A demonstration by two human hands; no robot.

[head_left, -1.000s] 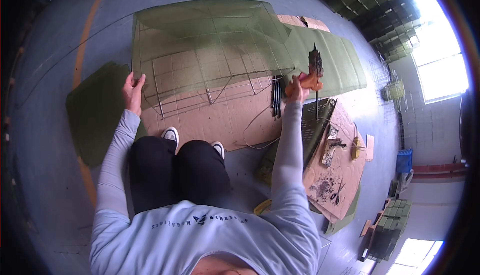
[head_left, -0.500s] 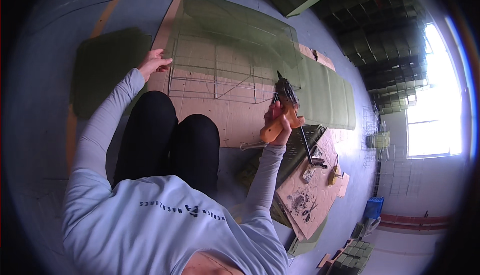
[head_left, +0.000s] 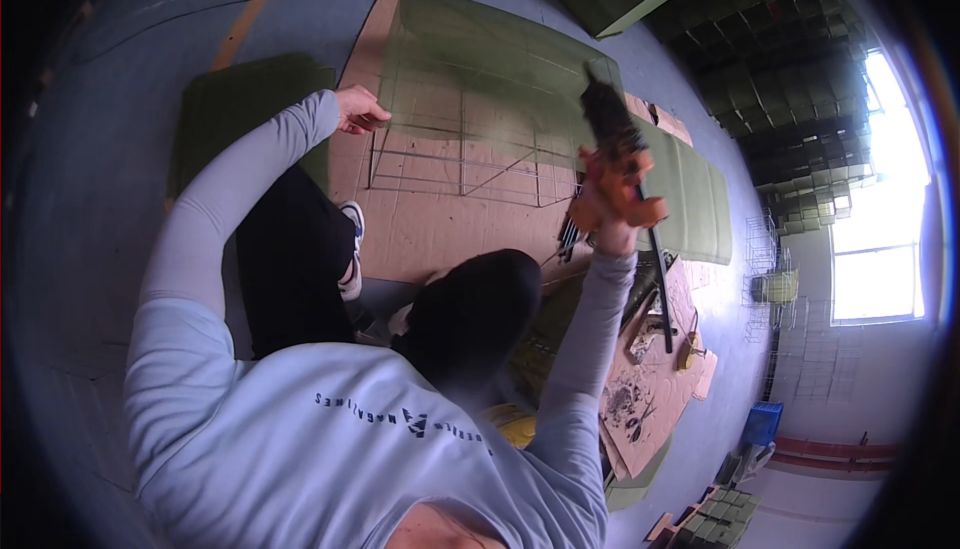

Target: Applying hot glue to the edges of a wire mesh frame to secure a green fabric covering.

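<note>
So, head view: grey-blue floor [head_left: 90, 179] with an orange line [head_left: 255, 9]; cardboard sheet [head_left: 400, 244] on it. Room side: bright window [head_left: 880, 259], tall dark green stacks [head_left: 790, 79], blue crate [head_left: 762, 424].

Green mesh [head_left: 490, 59] lies over wire frame [head_left: 463, 164] on the cardboard, near-side wires bare. Dark green pile [head_left: 225, 119] to the left. At right, cardboard-topped stack [head_left: 658, 429] with scissors [head_left: 640, 425] and a yellow-handled tool [head_left: 688, 351].

Right hand [head_left: 615, 237] wraps the grip of an orange-handled tool [head_left: 612, 134], raised at the mesh's right end, hiding part of it. Left hand [head_left: 360, 110] at the mesh's left edge, fingers bent, narrow gap; can't tell if they pinch it. 1 knee [head_left: 475, 309] blocks the cardboard's near edge. Tool tip blurred.
</note>
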